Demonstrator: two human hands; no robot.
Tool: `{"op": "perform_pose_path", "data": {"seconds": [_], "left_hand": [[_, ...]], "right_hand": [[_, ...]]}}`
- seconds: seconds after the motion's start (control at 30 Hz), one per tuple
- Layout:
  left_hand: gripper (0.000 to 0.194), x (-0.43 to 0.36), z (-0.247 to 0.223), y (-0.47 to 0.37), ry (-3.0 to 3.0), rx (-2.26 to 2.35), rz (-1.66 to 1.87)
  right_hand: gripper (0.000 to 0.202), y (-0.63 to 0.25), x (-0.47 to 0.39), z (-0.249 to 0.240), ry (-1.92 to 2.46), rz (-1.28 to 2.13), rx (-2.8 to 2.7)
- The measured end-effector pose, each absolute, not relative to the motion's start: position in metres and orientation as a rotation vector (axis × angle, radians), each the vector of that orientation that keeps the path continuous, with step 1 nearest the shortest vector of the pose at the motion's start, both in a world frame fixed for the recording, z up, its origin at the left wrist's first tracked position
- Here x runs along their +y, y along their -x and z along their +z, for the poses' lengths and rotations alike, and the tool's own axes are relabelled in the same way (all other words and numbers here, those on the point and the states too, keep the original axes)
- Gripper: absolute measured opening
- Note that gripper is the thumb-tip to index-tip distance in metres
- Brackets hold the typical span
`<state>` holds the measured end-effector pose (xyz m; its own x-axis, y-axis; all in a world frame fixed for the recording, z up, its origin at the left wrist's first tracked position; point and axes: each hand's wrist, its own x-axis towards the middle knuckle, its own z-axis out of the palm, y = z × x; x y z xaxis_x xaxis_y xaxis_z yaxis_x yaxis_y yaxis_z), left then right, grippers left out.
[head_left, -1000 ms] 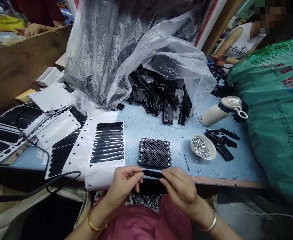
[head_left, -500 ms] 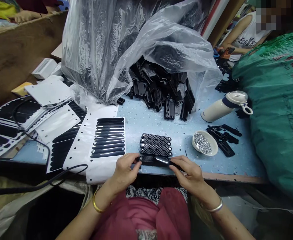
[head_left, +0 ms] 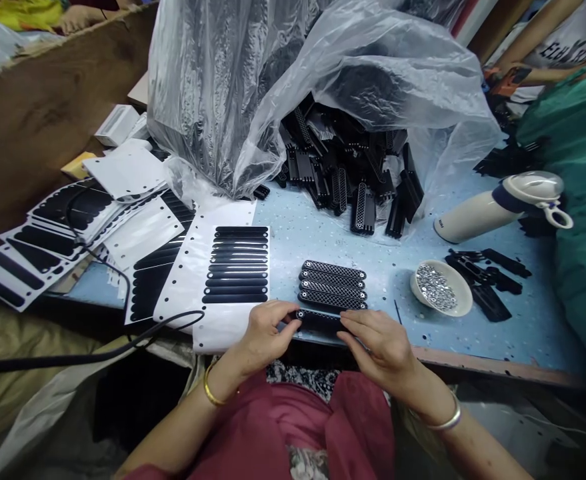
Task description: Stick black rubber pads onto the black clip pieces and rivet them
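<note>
A black plastic part [head_left: 319,321] lies at the table's front edge, its mesh face now mostly under a smooth black strip. My left hand [head_left: 271,331] pinches the part's left end between thumb and fingertips, beside a small silver ring. At the other end my right hand [head_left: 377,340] is closed on the part, fingertips on top and thumb in front; how much of the strip it touches is hidden. Just behind sits a row of several similar black parts [head_left: 333,285] with patterned mesh faces and metal rings at the ends. To the left, a white backing sheet [head_left: 237,265] carries several glossy black strips.
A clear plastic bag [head_left: 373,80] of black parts [head_left: 347,167] opens at the back. On the right stand a bowl [head_left: 465,303] of small metal pieces, a tilted bottle [head_left: 477,219] and loose black pieces [head_left: 487,293]. Sheets [head_left: 127,170] and a cable [head_left: 173,327] lie left. Another person's arm [head_left: 543,33] shows back right.
The strip, held raised at its right end before, now lies flat along the part and covers its mesh. My right hand has come down onto the part's right end. The view has shifted.
</note>
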<state>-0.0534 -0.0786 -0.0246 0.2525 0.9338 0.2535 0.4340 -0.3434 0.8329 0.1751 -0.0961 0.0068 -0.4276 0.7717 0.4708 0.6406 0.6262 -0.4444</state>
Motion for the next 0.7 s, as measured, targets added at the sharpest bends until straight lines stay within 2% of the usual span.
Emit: {"op": "perform_pose_path", "data": {"seconds": [0.7], "left_hand": [[0.015, -0.0776, -0.0243, 0.056, -1.879, 1.217, 1.014]], "right_hand": [[0.017, -0.1682, -0.0886, 0.0057, 1.146, 0.29, -2.327]]}}
